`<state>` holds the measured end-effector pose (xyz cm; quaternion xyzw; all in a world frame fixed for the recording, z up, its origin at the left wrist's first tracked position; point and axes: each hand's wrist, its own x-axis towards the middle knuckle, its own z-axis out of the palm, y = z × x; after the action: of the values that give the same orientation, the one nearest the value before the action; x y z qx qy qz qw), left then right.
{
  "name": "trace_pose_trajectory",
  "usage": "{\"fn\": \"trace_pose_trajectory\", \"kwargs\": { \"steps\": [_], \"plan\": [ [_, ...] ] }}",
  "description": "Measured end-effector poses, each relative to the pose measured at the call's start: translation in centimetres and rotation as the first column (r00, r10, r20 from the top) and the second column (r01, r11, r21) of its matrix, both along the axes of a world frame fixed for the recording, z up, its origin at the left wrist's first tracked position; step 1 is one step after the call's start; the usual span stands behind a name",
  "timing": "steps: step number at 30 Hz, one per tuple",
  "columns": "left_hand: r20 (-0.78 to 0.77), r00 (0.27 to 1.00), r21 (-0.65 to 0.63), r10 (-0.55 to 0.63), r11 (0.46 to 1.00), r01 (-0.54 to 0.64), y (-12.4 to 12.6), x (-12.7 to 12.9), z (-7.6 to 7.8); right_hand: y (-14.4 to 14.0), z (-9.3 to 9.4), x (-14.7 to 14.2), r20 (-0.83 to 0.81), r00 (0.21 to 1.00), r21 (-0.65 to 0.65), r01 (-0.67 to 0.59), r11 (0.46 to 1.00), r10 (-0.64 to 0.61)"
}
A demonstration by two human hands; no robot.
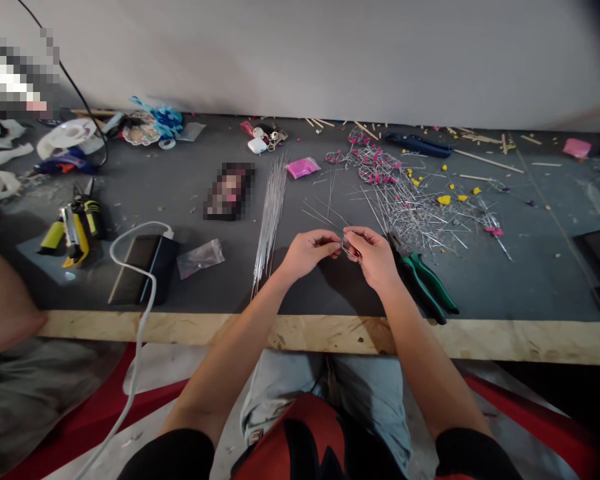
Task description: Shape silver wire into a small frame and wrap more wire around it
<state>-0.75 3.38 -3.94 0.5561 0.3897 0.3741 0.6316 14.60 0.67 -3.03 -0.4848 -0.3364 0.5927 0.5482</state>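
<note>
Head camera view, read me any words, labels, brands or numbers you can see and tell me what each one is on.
No text can be read.
Yellow tool: any marking is too small to tell.
Power bank: no legible print.
Pink packet: blurred.
Green-handled pliers: no readable brand.

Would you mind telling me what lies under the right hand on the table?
Under the right hand lie green-handled pliers on the dark mat; their handles show, but the hand covers the jaw tips. Both hands pinch a small wire piece.

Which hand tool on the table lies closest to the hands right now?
The green-handled pliers, just beside the right hand; the yellow-handled tools lie far left, the blue tool by the wall.
</note>
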Motion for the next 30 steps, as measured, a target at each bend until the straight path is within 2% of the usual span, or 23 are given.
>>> {"fn": "trace_pose_trajectory", "kwargs": {
  "steps": [5, 8, 13, 15, 19, 22, 27, 30],
  "plan": [
    [-0.092, 0.996, 0.184, -0.004, 0.983, 0.021, -0.28, 0.0, 0.01, 0.01, 0.45, 0.34, -0.119, 0.991, -0.048, -0.073, 0.996, 0.067],
    [-0.098, 0.995, 0.268, 0.037, 0.963, -0.009, -0.43, 0.15, -0.05, -0.03, 0.64, 0.36, -0.109, 0.991, -0.062, -0.086, 0.994, 0.079],
    [-0.144, 0.974, 0.481, 0.173, 0.873, -0.084, -0.47, 0.28, 0.08, -0.05, 0.63, 0.19, -0.076, 0.995, -0.064, -0.069, 0.996, 0.064],
    [-0.179, 0.964, 0.519, 0.198, 0.851, -0.079, -0.54, 0.27, 0.16, -0.02, 0.56, 0.17, -0.078, 0.995, -0.064, -0.067, 0.996, 0.062],
    [-0.217, 0.952, 0.513, 0.215, 0.855, -0.076, -0.79, 0.24, 0.17, 0.0, 0.38, 0.15, -0.085, 0.994, -0.058, -0.075, 0.995, 0.07],
    [-0.267, 0.945, 0.56, 0.189, 0.828, -0.008, -0.92, 0.14, 0.22, 0.02, 0.26, 0.13, -0.085, 0.994, -0.056, -0.067, 0.996, 0.062],
    [-0.319, 0.938, 0.663, 0.137, 0.74, 0.118, -0.81, -0.12, 0.29, 0.04, 0.28, 0.24, -0.059, 0.997, -0.088, -0.05, 0.995, 0.045],
    [-0.372, 0.921, 0.67, 0.118, 0.721, 0.178, -0.7, -0.23, 0.16, 0.04, 0.37, 0.42, -0.018, 0.998, -0.131, -0.066, 0.989, 0.065]
  ]
}}
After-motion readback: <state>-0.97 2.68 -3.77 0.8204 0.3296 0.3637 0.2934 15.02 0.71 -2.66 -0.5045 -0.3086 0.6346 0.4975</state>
